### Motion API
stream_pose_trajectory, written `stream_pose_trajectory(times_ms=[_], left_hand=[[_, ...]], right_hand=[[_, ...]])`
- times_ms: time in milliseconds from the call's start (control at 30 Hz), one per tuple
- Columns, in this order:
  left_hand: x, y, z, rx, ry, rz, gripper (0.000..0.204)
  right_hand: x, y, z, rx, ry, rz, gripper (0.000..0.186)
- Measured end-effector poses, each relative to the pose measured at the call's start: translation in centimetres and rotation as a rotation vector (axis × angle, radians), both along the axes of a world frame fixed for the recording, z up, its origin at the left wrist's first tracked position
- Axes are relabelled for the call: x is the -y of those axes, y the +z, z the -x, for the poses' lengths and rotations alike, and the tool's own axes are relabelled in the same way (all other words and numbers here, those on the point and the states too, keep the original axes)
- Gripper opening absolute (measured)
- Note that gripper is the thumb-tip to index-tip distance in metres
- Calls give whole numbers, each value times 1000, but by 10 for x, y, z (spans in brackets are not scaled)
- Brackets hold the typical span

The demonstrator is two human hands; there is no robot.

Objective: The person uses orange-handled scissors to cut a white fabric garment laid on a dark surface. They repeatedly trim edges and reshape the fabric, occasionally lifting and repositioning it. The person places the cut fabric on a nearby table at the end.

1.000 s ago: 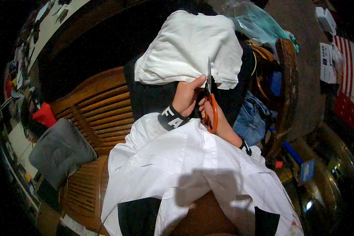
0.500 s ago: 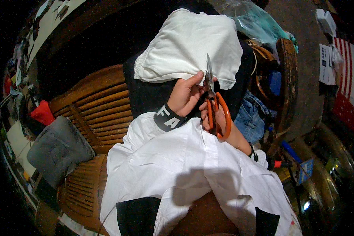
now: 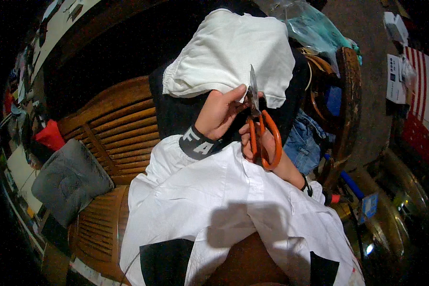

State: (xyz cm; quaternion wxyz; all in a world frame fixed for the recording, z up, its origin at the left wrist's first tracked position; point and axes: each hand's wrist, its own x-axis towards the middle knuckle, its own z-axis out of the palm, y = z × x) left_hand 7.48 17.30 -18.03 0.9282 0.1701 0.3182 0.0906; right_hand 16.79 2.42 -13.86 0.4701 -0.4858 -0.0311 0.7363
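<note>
A white cloth garment (image 3: 233, 47) is spread ahead of me on something black (image 3: 174, 114). My left hand (image 3: 218, 112) pinches the garment's near edge between thumb and fingers. My right hand (image 3: 269, 143) grips scissors (image 3: 254, 100) with orange handles, fingers through the loops. Their metal blades point away from me and overlap the near edge, just right of my left thumb. Whether the blades are parted is hard to make out. A dark band (image 3: 198, 141) circles my left wrist.
To the left a slatted wooden bench (image 3: 128, 128) carries a grey cushion (image 3: 72, 181) and a red cloth (image 3: 50, 136). Blue denim (image 3: 302, 143) lies by the wooden armrest (image 3: 346, 109) at right. A clear greenish plastic bag (image 3: 317, 33) sits beyond it.
My left hand has shifted slightly left and its wrist has turned a little, still at the garment's edge. The scissors stay in nearly the same place.
</note>
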Motion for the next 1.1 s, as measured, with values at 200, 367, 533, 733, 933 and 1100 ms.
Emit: stream_pose_trajectory(times_ms=[200, 367, 533, 733, 933, 1100], left_hand=[[4, 11, -11, 61, 134, 237, 37], [6, 0, -5, 158, 94, 205, 38], [3, 14, -3, 55, 64, 143, 33], [3, 11, -3, -59, 73, 7, 27], [3, 13, -4, -71, 134, -10, 28], [-1, 6, 2, 68, -22, 90, 34]], right_hand=[[-6, 11, 1, -228, -102, -111, 51], [-6, 7, 10, 37, -65, -122, 45], [-7, -7, 18, 30, -171, -36, 48], [-10, -14, 14, 251, -86, -36, 50], [-11, -10, 10, 307, -39, -63, 51], [-25, -6, 10, 45, -236, 96, 35]])
